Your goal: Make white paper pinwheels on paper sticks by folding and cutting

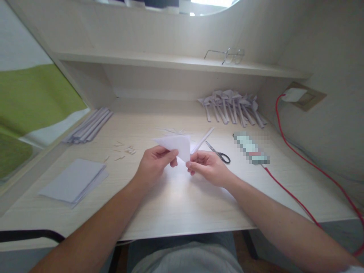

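Left hand (155,162): closed on the left part of the folded paper (176,146), with the fingers curled around its lower edge
Right hand (207,167): closed on the lower right corner of the paper, which is pinched between thumb and fingers
Paper: white, folded to a triangle shape, held by both hands just above the table (176,204), near the middle of it
Strip (203,139): a long white paper strip is seen behind the paper, lying slanted on the table, close to the right hand
Scissors (218,152): placed on the table just to the right of the right hand, with black handles turned to the right; they are not touched
Sheets (74,181): a small stack of white sheets is laid on the left front part of the table, well apart from the hands
Scraps (125,149): small paper pieces are scattered on the table to the left of the left hand
Strips at left (88,126): a bundle of long folded strips is placed at the far left edge
Folded pieces (233,107): a row of finished folded shapes is laid at the back right
Cable (298,167): a red cable is led over the right side of the table
Glasses (227,55): put on the shelf (142,60) above the table
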`<state>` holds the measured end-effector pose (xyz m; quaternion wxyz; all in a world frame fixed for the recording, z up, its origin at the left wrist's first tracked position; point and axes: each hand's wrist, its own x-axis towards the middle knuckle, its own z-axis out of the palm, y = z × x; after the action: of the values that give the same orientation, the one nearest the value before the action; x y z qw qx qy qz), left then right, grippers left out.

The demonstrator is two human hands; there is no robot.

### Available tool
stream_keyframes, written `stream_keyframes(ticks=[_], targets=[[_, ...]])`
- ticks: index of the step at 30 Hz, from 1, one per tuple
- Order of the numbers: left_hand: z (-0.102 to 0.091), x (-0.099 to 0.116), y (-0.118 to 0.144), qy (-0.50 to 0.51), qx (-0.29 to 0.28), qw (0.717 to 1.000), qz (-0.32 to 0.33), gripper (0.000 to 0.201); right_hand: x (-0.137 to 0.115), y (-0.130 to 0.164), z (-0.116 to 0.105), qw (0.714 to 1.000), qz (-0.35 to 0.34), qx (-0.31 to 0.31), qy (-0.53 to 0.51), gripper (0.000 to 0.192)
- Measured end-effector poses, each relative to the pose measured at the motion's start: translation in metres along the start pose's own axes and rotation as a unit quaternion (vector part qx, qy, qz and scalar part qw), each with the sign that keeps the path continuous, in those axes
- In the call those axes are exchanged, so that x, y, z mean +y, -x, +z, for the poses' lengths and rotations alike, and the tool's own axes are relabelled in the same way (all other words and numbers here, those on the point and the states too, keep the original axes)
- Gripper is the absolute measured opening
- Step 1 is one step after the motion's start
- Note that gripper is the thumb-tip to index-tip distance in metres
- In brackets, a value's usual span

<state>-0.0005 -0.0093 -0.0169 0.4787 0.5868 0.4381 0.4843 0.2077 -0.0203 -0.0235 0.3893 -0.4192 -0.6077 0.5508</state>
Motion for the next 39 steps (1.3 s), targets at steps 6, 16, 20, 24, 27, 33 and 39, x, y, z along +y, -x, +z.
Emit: stream_keyframes(ticks=[6, 16, 20, 24, 27, 33, 39], targets=[[0.000, 0.001, 0.002, 0.059, 0.008, 0.997, 0.044, 0.010, 0.005, -0.003, -0.004, 0.996, -0.012, 0.079, 0.024, 0.017], [-0.002, -0.001, 0.003, 0.053, -0.006, 0.996, 0.071, 0.022, 0.002, -0.006, -0.010, 0.978, -0.009, 0.131, -0.164, 0.041], [-0.003, 0.000, 0.003, 0.057, -0.046, 0.995, 0.063, 0.030, 0.001, -0.006, -0.013, 0.976, -0.013, 0.119, -0.181, 0.024], [-0.004, -0.003, 0.003, 0.083, -0.081, 0.992, 0.056, 0.042, -0.002, -0.006, -0.012, 0.976, -0.023, 0.143, -0.162, 0.019], [-0.004, -0.005, 0.003, 0.135, -0.104, 0.984, 0.043, 0.049, -0.004, -0.006, -0.012, 0.974, -0.028, 0.165, -0.155, 0.023], [-0.006, -0.007, 0.003, 0.149, -0.028, 0.988, 0.026, 0.039, -0.007, -0.004, -0.012, 0.972, -0.037, 0.188, -0.135, 0.029], [-0.006, -0.008, 0.002, 0.137, 0.014, 0.990, -0.011, 0.032, -0.004, -0.003, -0.013, 0.974, -0.012, 0.166, -0.153, 0.024]])
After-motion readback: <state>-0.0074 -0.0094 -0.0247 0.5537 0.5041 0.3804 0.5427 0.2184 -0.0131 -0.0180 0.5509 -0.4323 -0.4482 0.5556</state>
